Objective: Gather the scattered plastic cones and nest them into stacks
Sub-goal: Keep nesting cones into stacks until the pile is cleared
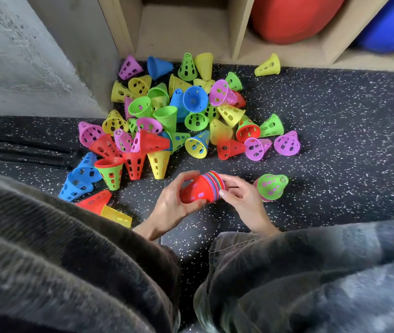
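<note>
Between my knees, low over the black speckled rubber floor (335,111), I hold one nested stack of perforated plastic cones (202,188), red outermost, many coloured rims bunched at its wide end. It lies on its side, tip toward my left.

Grip, left hand (172,203): fingers and thumb curled round the red tip end of the stack.

Grip, right hand (244,198): fingertips pinching the band of rims at the wide end.

Item, second stack: green perforated cone over pink ones (271,187), lying on the floor just beside my right hand, apart from it.

Item, loose heap: scattered perforated plastic cones in yellow, green, blue, red and purple (167,116), piled on the floor ahead of my hands, most tipped on their sides, some mouth up. Several are already partly nested in pairs.

Item, near left: blue cones (80,179), a green cone with a red one set inside it (110,173), and a red cone lying against a yellow one (104,206).

Item, outlier: single yellow cone (268,66) on its side, well apart from the heap, near the shelf.

Backdrop: pale wooden shelf unit (239,32) holding a large red ball (294,18) and a blue ball (392,27); grey concrete wall (35,56) at left.

Foreground: my legs in dark trousers (71,260).
</note>
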